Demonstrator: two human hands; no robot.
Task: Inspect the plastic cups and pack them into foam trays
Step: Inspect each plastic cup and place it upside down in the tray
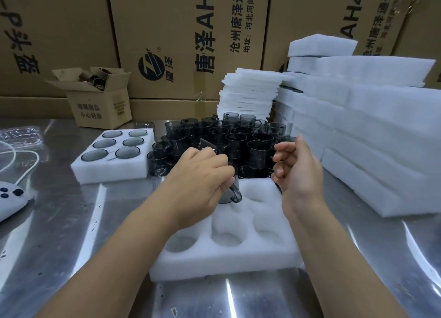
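Smoky translucent cup (229,198) in left hand (200,172), over round-welled foam tray (226,262)

In front of you runs a shiny metal table (71,222). At its far left stands a small open cardboard box (100,102), backed by big printed cartons (181,43). On your left lie a crinkled clear plastic wrapper (21,136), a white cable (26,167) and a white device (12,198) with dark buttons.

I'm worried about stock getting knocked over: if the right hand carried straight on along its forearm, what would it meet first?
Most likely the loose dark cups clustered just beyond the right hand. The nearest ones stand directly past its fingers, though depth is hard to judge from this view.
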